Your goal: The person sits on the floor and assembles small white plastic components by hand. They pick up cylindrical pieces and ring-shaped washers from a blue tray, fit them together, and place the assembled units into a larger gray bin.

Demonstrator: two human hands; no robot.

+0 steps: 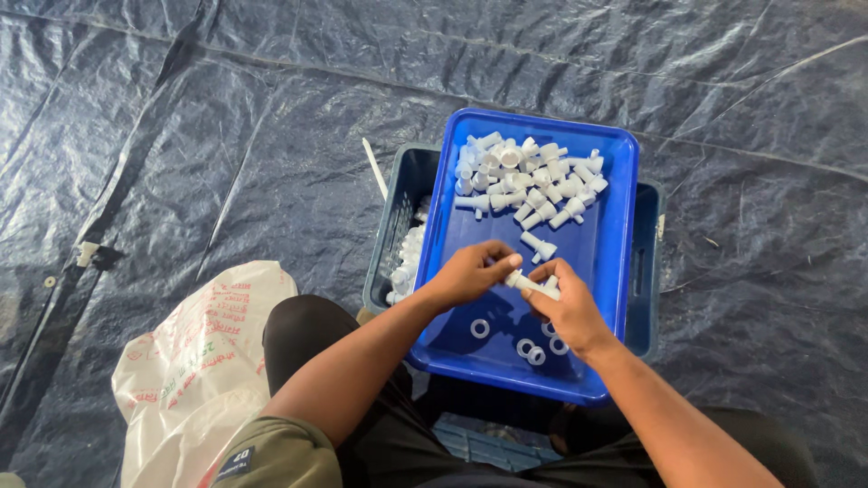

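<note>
a: what do the hands hold?
b: right hand pinches a white plastic fitting over the blue tray; left hand fingers close on its end.
a: loose rings?
b: white rings lie just below.

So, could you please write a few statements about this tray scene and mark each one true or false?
1. The blue tray rests on top of a dark crate. True.
2. The right hand is empty. False: it pinches a white plastic part.
3. The pile of white parts lies at the tray's near end. False: it lies at the far end.
4. A few white rings lie near the hands. True.
5. The left hand rests on the white sack. False: it is over the tray.
</note>
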